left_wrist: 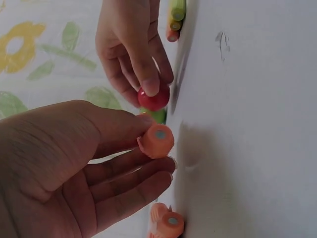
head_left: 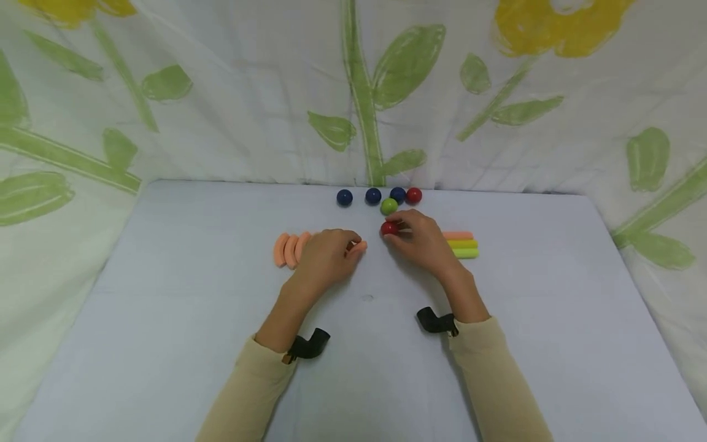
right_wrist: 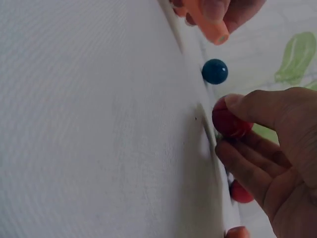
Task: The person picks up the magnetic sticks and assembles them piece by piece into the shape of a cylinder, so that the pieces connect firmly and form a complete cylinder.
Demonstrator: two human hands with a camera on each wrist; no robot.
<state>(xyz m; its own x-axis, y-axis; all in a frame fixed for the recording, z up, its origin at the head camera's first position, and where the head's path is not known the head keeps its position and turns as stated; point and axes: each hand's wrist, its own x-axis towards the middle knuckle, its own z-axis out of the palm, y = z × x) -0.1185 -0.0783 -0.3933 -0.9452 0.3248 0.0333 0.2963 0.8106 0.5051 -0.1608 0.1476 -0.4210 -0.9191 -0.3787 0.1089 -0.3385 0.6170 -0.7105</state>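
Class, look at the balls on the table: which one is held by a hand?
The nearer red ball, pinched by the right hand. The other red ball, green and three blue balls lie untouched behind it.

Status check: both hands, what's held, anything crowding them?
Left hand pinches orange stick. Right hand pinches red ball. Green ball close behind.

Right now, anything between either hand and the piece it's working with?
Nothing visible. The right hand already pinches the red ball between thumb and fingers, and the left hand already pinches an orange stick. No gap is left to block. The green ball sits just behind the red ball, not between.
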